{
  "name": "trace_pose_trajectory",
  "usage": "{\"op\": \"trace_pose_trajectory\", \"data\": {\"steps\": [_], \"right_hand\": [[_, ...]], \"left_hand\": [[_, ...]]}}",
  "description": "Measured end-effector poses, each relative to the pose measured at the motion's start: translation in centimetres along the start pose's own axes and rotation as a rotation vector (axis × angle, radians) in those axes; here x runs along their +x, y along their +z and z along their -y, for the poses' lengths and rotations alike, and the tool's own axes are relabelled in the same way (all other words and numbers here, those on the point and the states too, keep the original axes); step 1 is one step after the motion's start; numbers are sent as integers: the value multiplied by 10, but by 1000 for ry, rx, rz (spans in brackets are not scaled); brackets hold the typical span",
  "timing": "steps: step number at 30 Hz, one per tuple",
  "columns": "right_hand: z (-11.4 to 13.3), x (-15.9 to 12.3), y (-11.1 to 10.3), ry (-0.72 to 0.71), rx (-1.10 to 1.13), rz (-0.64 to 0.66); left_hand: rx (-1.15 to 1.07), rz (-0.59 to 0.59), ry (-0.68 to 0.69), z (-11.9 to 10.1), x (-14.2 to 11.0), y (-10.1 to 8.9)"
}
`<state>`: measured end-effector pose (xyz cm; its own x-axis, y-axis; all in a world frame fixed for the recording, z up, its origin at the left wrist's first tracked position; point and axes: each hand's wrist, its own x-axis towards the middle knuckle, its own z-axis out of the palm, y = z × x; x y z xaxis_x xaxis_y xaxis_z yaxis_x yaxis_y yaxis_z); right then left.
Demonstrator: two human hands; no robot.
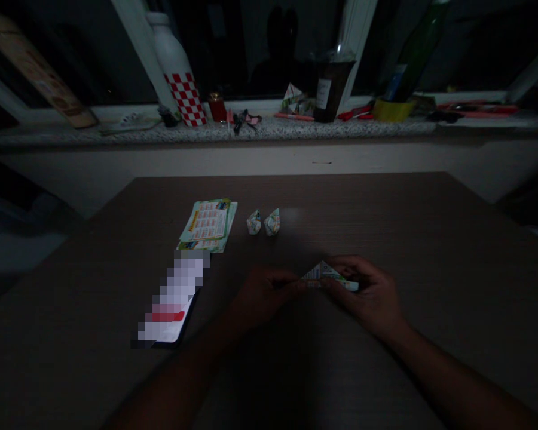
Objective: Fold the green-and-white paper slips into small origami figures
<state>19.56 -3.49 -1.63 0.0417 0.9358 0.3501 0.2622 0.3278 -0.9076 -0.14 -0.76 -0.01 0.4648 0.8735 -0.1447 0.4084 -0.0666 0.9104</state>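
Observation:
Between both hands is a small piece of printed paper [321,272], folded to a triangle with a strip along its lower edge. My left hand [264,292] pinches its left corner between thumb and fingers. On the other side my right hand [370,289] grips it, thumb on the front and fingers behind. Beyond the hands stand two small folded paper shapes [272,223] with pointed tips, side by side. A stack of printed paper sheets [208,221] lies to their left.
Left of my hands a phone [174,307] with a lit, blurred screen lies on the dark table [363,209]. Along the granite windowsill [134,137] stand a white bottle with red checks [179,71], a lidded plastic cup [329,86], a green bottle [419,54] and a yellow tape roll [392,110].

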Motion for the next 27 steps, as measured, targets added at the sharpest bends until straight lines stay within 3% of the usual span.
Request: {"op": "trace_pose_trajectory", "data": {"steps": [6, 11, 16, 22, 27], "right_hand": [[-6, 2, 1, 6, 67, 8], [-12, -2, 1, -160, -37, -176], [-13, -1, -2, -275, -127, -205], [-10, -1, -5, -278, -192, -229], [-8, 0, -6, -211, -194, -139]], "left_hand": [[-79, 74, 46, -3, 0, 3], [-279, 55, 29, 0, 2, 1], [-316, 8, 28, 0, 2, -2], [-228, -21, 42, -5, 1, -3], [-241, -10, 52, -7, 0, -3]]}}
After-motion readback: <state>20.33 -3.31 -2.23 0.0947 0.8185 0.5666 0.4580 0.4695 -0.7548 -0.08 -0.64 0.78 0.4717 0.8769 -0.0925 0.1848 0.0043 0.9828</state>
